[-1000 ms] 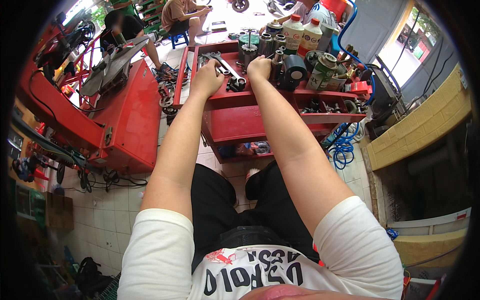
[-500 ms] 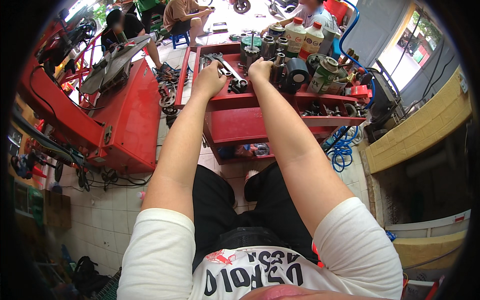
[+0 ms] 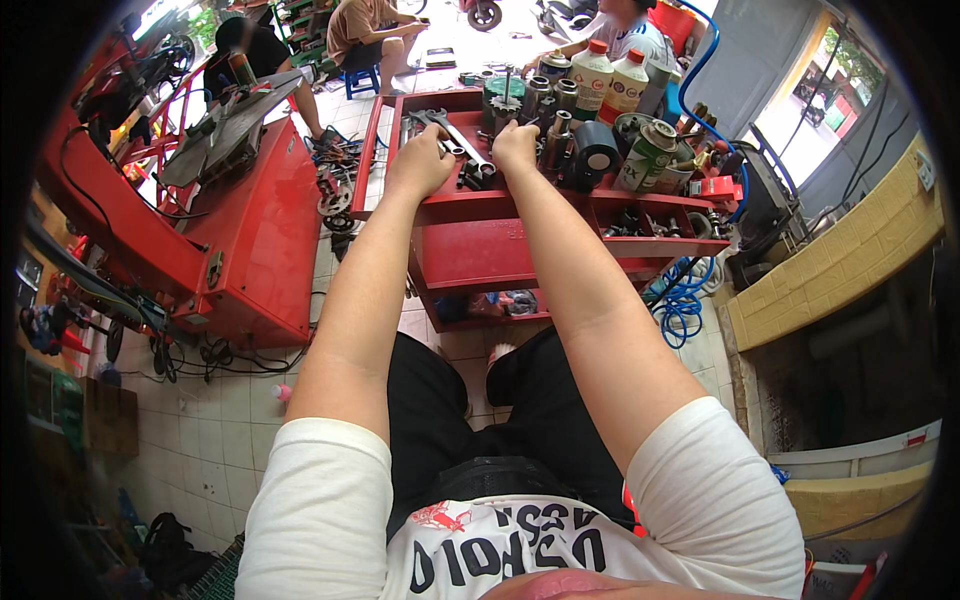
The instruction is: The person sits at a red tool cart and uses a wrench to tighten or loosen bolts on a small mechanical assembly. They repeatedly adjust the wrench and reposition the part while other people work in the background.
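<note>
Both my arms reach over the top tray of a red tool cart (image 3: pixel 460 208). My left hand (image 3: pixel 422 165) is closed at the tray's left part, its fingers curled by the wrenches (image 3: pixel 463 138); what it holds, if anything, is hidden. My right hand (image 3: pixel 515 150) is also curled, just right of the wrenches and in front of a toothed metal part with an upright rod (image 3: pixel 505 106); its grip cannot be made out. Small dark sockets (image 3: pixel 476 177) lie between my hands. Metal cylinders (image 3: pixel 556 132) stand close on the right hand's right side.
Right of my hands stand a black cylinder (image 3: pixel 593 157), a green-and-white can (image 3: pixel 648 157) and red-capped bottles (image 3: pixel 591 75). A blue hose (image 3: pixel 684 300) lies coiled beside the cart. At left is a red machine (image 3: pixel 258 240). Other people (image 3: pixel 365 40) sit farther back.
My right hand has shifted slightly left and nearer to me, and its fingers look more tucked in. My left hand stays almost in place.
</note>
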{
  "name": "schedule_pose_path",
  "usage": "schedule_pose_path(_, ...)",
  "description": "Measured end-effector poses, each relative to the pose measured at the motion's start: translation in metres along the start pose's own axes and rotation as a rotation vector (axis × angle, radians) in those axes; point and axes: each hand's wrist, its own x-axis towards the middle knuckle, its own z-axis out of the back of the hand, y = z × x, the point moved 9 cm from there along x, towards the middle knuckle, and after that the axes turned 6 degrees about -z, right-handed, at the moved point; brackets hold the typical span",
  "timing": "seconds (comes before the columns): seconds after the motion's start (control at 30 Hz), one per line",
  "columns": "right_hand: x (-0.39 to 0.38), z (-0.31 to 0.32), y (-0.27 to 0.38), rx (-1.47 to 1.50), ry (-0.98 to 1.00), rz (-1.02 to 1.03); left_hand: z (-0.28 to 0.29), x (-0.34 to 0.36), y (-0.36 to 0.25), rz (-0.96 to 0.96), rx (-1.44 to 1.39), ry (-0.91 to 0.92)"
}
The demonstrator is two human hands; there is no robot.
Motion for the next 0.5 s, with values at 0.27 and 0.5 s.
schedule_pose_path(0.27, -0.004, 0.004, 0.007, 0.002, 0.009, 0.001, -0.001, 0.001, 0.000, 0.012, 0.008, 0.017)
schedule_pose_path(0.5, -0.005, 0.007, 0.008, -0.008, -0.010, 0.012, -0.004, 0.005, 0.004, -0.039, -0.001, -0.036)
